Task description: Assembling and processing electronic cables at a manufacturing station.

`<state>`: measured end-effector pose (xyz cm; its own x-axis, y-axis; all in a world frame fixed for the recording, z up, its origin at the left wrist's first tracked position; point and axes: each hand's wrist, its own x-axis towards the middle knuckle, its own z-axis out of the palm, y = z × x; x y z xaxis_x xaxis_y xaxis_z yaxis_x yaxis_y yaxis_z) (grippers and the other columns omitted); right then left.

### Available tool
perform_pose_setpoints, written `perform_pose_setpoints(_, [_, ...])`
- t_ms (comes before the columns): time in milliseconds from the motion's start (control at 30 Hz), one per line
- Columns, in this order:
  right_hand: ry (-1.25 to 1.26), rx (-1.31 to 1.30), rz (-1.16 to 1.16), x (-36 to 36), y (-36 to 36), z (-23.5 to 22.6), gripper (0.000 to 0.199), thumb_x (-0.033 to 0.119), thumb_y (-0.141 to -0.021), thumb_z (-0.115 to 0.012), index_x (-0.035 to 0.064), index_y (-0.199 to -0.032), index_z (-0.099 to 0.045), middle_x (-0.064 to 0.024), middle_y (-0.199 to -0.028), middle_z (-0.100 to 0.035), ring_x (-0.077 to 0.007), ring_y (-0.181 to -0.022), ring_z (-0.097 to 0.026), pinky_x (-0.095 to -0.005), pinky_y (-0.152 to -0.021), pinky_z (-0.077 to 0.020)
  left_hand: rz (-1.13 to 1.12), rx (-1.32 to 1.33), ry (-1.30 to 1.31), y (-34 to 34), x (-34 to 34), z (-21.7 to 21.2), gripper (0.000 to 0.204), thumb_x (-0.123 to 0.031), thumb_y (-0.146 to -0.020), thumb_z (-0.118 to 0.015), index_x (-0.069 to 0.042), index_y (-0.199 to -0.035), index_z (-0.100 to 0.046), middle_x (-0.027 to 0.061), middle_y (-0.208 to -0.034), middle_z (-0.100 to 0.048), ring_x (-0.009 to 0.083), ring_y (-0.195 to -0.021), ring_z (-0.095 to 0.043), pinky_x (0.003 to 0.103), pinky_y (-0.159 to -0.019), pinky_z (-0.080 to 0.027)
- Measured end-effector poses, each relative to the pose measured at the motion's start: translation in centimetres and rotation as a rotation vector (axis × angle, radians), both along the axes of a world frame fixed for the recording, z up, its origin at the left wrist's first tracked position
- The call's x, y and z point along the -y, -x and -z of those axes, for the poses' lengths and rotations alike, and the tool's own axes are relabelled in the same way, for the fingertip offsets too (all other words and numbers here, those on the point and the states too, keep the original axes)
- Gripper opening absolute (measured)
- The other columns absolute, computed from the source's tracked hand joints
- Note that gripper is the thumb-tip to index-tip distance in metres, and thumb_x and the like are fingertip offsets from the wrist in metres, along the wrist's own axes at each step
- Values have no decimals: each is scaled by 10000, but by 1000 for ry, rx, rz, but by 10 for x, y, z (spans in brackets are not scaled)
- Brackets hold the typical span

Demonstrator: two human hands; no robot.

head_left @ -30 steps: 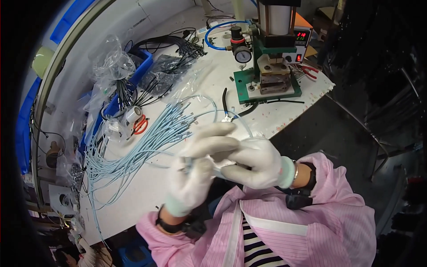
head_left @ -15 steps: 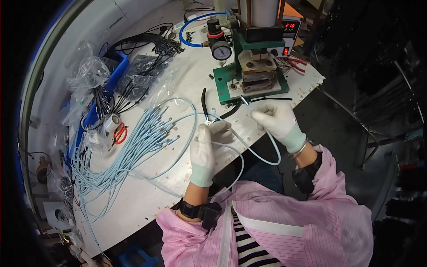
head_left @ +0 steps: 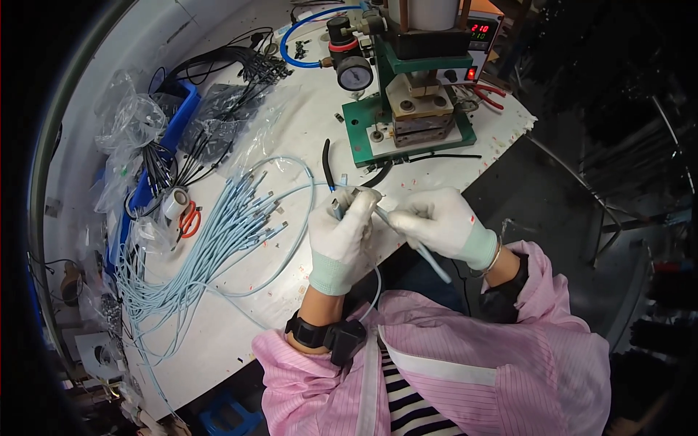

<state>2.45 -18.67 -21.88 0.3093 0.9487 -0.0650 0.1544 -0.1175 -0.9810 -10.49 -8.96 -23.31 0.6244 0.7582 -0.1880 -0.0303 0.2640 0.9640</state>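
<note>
White gloves with pale green cuffs cover both my hands. My left hand (head_left: pixel 338 236) is closed around a light-blue cable, and a plug end pokes out above its fingers. Close by on the right, my right hand (head_left: pixel 442 224) pinches the same kind of cable, whose blurred length (head_left: pixel 434 263) hangs below the fingers. Just beyond my left hand lie black-handled pliers (head_left: pixel 328 166), their jaws hidden by the glove. To the left spreads a large bundle of light-blue cables (head_left: pixel 193 269) with metal plugs at one end.
A green-based press (head_left: pixel 356 134) with a pressure gauge (head_left: pixel 355 75) stands at the far side, beside a lit controller box (head_left: pixel 486 43). Orange-handled scissors (head_left: pixel 190 219), a tape roll (head_left: pixel 174 204), a blue bin (head_left: pixel 180 123) and black cables (head_left: pixel 247 62) lie left.
My right hand has moved left and down toward my left hand, bringing its cable end along. My left hand has closed around the cable, and the wide loop between the hands is gone.
</note>
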Motion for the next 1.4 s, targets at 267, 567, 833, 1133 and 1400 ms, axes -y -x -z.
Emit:
perform_pose_setpoints(267, [66,-317,-13,-11,-9,15,211,180,-818,-598,-16,-740,-608,-15,-592,-539,-54,-472,-464,-197,-434,-352,-38,-48,15,-9,-5,1,261,-234,-859,-543,22,-878,-591,-17,-532,-423,52,-423,-352,195,-379,-287])
perform_pose_setpoints(567, [29,-203,65,-14,-18,5,264,223,-802,-611,-19,-699,-597,5,-527,-497,-48,-439,-441,-206,-405,-340,-2,29,4,-9,-14,17,324,-298,-886,-505,12,-926,-587,-19,-506,-410,44,-404,-357,189,-374,-305])
perform_pose_setpoints(833, [82,-19,217,-30,-33,20,253,206,-803,-585,-13,-676,-592,24,-506,-471,-41,-427,-418,-200,-392,-313,-95,18,8,-7,-29,31,338,-279,-913,-447,33,-975,-562,-22,-480,-342,73,-361,-308,221,-347,-302])
perform_pose_setpoints(1133, [-6,-147,298,-37,-45,29,231,199,-799,-586,-13,-709,-593,10,-579,-518,-36,-445,-410,-194,-395,-307,-97,50,4,-7,-31,34,361,-316,-907,-468,27,-957,-570,-18,-471,-380,54,-338,-329,200,-337,-318])
perform_pose_setpoints(1400, [6,-258,360,-39,-46,28,211,153,-774,-576,-26,-662,-588,-13,-550,-531,-43,-431,-448,-192,-415,-376,-94,43,18,-6,-31,33,349,-305,-906,-470,26,-954,-570,-17,-468,-382,54,-335,-326,200,-337,-316])
